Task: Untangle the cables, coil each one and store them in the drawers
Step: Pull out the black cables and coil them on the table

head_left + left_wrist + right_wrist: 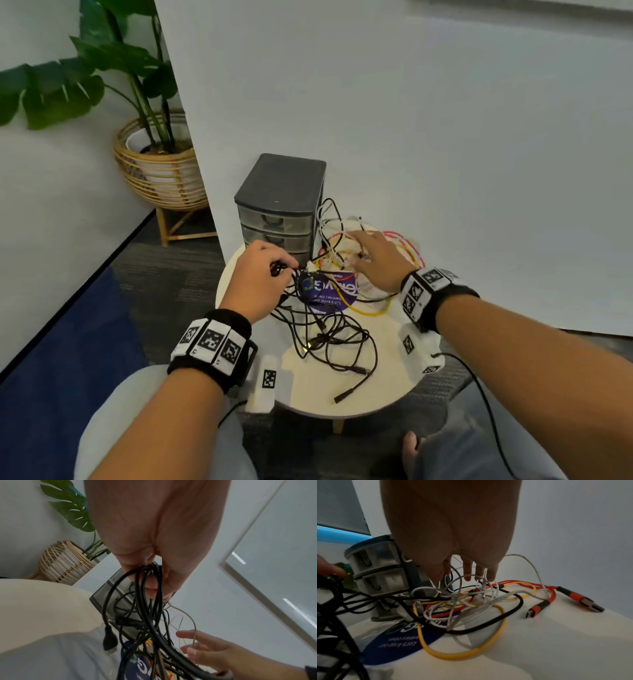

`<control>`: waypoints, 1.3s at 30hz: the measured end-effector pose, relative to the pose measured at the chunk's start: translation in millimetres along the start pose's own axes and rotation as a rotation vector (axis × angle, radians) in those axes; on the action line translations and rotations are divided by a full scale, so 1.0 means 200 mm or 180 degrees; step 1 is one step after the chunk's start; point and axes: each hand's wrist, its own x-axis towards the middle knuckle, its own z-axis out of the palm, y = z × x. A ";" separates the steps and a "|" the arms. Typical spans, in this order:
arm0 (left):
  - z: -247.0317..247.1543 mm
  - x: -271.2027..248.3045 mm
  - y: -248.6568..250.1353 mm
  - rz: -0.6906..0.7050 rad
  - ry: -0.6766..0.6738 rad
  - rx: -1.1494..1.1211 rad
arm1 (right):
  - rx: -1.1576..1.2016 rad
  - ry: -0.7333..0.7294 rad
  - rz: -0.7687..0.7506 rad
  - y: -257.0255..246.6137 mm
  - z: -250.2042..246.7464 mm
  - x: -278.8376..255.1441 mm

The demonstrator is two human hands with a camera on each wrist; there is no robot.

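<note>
A tangle of black, white, yellow and red cables [337,274] lies on a small round cream table [376,387]. My left hand [260,274] grips a bundle of black cables [147,601] in front of the grey three-drawer unit [281,205]; all its drawers look closed. My right hand [373,257] hovers with spread fingers [467,572] over the white cables [471,592], touching the top loops. A yellow cable [462,654] and a red cable [556,592] with USB plugs lie to the right.
A blue round sticker [329,291] lies on the table under the cables. A loose black cable [342,346] trails toward the near edge. A white wall panel [445,137] stands close behind. A potted plant in a wicker stand [161,171] is at the back left.
</note>
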 end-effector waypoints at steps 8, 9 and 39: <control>-0.01 0.01 0.02 -0.0036 -0.0054 -0.0063 | 0.0298 0.0423 -0.0012 -0.02 -0.05 -0.03; -0.01 0.01 0.03 -0.0045 -0.0061 -0.0082 | 0.0376 0.0568 0.0004 -0.04 -0.08 -0.04; 0.03 0.00 -0.06 -0.1047 -0.0797 0.0587 | 0.1858 -0.0870 -0.0031 0.02 -0.11 -0.43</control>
